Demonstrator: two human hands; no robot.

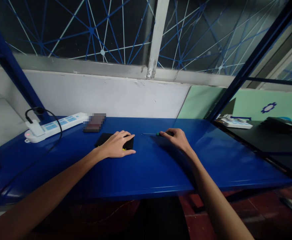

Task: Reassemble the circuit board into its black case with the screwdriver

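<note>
My left hand point(116, 144) lies over a flat black object point(129, 144) on the blue table, thumb and fingers spread apart. A small yellow patch shows at the object's near edge, below my palm; I cannot make out its kind. To the right, my right hand point(177, 138) is closed around a screwdriver point(157, 134). Its handle is green and dark, partly hidden by my fingers. The thin metal shaft points left, towards the black object, and its tip is apart from it, over the table.
On the blue table point(141, 173), a white power strip point(63, 124) with a plugged-in adapter point(34, 128) stands at the left. Its black cable point(43, 153) runs to the near left edge. Beside the strip is a pixelated dark rectangle point(95, 122). Blue frame posts point(228, 91) rise on both sides.
</note>
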